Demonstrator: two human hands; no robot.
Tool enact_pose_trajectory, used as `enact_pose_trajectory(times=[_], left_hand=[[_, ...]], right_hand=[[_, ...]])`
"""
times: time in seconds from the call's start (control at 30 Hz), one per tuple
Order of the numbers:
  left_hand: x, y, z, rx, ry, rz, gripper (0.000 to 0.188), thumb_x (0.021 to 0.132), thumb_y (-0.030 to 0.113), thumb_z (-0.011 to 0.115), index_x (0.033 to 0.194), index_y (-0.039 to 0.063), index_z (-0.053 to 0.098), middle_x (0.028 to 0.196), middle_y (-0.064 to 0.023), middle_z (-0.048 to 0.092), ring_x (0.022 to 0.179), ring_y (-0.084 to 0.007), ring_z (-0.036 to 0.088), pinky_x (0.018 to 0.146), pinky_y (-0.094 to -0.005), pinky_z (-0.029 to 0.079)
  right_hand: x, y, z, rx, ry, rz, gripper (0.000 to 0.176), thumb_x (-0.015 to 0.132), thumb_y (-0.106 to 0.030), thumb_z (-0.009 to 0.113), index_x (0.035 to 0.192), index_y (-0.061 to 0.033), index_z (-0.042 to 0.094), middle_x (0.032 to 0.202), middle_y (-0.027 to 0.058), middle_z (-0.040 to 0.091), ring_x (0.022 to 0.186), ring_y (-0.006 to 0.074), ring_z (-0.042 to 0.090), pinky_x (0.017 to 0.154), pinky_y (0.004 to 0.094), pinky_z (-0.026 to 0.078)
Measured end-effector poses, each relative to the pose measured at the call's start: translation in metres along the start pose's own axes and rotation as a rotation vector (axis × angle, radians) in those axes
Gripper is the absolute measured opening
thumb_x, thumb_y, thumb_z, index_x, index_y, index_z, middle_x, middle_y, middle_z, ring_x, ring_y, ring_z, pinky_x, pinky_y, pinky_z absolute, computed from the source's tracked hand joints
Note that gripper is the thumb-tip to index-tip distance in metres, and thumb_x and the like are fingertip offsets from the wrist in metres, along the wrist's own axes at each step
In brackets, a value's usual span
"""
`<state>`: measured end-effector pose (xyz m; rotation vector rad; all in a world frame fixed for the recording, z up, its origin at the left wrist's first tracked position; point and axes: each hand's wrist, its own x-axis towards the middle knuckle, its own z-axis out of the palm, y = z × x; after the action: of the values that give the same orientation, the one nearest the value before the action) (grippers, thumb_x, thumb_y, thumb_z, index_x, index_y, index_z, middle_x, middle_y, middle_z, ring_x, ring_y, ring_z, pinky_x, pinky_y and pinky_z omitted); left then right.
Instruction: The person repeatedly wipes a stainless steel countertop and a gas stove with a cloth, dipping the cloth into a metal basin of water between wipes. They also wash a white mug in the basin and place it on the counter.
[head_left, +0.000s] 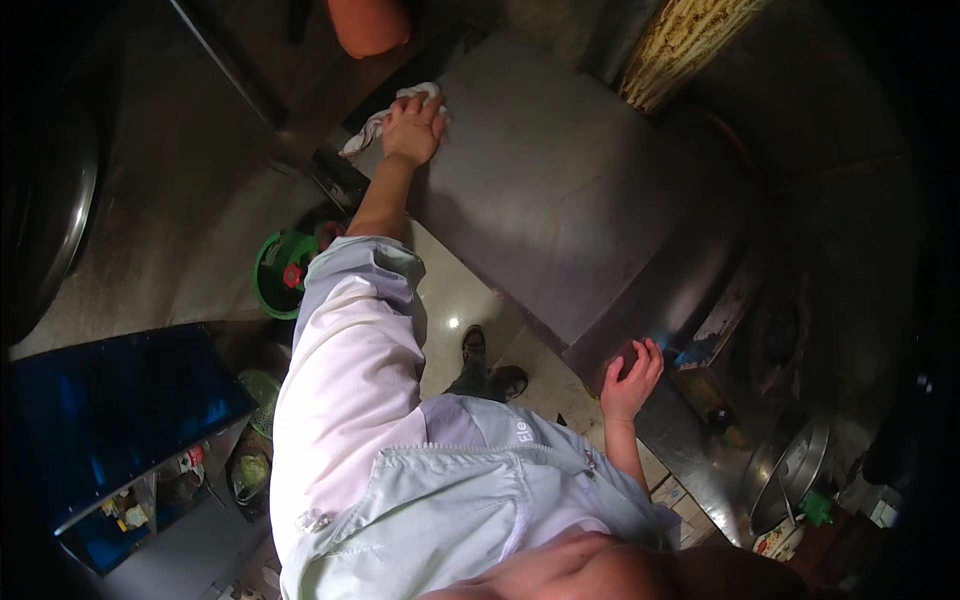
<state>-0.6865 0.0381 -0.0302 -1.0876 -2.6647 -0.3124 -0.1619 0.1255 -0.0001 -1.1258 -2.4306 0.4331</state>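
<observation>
My left hand (412, 129) lies back up, pressed on a crumpled white cloth (364, 136) at the left corner of a grey metal worktop (540, 180). Part of the cloth spreads out beyond the fingers, onto the dark edge. Lower right, my right hand (630, 382) is at the worktop's near edge, fingers apart and slightly bent, with nothing in it. Whether its fingertips touch the metal, I cannot tell.
A green gas cylinder (262, 281) with a red valve knob stands left of the worktop. A metal pan (787, 480) lies at lower right, a blue-topped unit (120, 420) at lower left. An orange object (371, 26) and a yellowish ridged one (675, 52) are beyond.
</observation>
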Motion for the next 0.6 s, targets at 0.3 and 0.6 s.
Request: enact_pose_trajectory(times=[0.3,0.6], left_hand=[[-0.081,-0.036,-0.079,-0.290,0.339,-0.311,0.037,0.074,-0.001,0.059,0.110,0.009,0.063,0.096,-0.0144,0.063,0.093,-0.0361,0.059,0.088,-0.0412,0.049],[-0.064,0.177,-0.084,-0.957,0.262,0.266,0.045,0.065,0.002,0.070,0.108,0.007,0.056,0.111,-0.0136,0.052,0.108,-0.0311,0.053,0.092,-0.0393,0.046]], right_hand=[[-0.002,0.003,-0.004,0.071,0.074,-0.061,0.033,0.079,-0.010,0.060,0.110,-0.0024,0.055,0.123,0.0175,0.050,0.121,0.0379,0.043,0.104,0.0470,0.034],[-0.001,0.003,0.000,0.004,0.016,0.003,0.029,0.077,-0.012,0.061,0.105,-0.0047,0.056,0.125,0.0167,0.050,0.124,0.0380,0.042,0.103,0.0479,0.034]])
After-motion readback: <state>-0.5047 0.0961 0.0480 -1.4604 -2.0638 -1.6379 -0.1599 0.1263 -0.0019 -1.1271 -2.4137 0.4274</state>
